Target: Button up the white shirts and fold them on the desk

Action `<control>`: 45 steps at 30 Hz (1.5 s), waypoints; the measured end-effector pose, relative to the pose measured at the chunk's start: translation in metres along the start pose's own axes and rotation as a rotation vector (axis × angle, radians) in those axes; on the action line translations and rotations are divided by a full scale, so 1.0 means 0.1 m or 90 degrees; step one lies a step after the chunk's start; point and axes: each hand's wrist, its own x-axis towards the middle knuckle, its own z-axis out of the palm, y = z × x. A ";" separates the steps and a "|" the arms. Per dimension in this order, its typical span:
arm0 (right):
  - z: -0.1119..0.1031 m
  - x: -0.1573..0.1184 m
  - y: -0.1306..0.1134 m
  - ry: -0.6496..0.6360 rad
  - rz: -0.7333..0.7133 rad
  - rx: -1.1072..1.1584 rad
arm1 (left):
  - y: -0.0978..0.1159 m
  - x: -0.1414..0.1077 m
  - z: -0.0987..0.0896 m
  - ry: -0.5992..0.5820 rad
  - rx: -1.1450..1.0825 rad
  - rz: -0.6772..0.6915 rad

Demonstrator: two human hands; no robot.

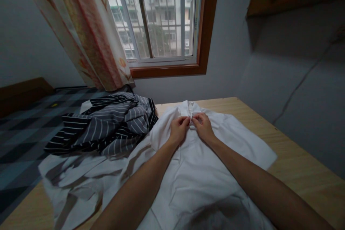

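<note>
A white shirt [199, 169] lies spread over the wooden table, its collar end pointing toward the window. My left hand [179, 128] pinches the cloth along the front opening, just below the collar. Right beside it, my right hand [202, 125] pinches the other edge of the same opening. The fingertips of both hands nearly meet there. Any button between them is too small to make out. One sleeve side of the shirt spreads out to the right, and crumpled white cloth [78, 179] lies to the left.
A heap of black and grey striped clothing [115, 122] lies left of the shirt, by a checked bed cover [24, 133]. The pale wooden table [304, 172] meets the wall at right. Behind are a patterned curtain [94, 36] and a barred window [164, 18].
</note>
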 end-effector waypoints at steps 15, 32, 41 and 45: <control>-0.02 -0.04 -0.08 -0.063 -0.063 -0.001 | 0.06 -0.09 -0.02 0.026 0.298 0.112; 0.01 -0.03 -0.02 -0.040 -0.056 -0.001 | -0.04 -0.09 -0.05 -0.010 0.381 0.234; 0.01 0.00 0.06 -0.057 -0.061 0.084 | 0.00 -0.06 -0.05 -0.039 0.244 0.152; -0.02 0.02 0.03 -0.056 -0.064 0.111 | -0.05 0.00 -0.06 -0.042 0.198 0.140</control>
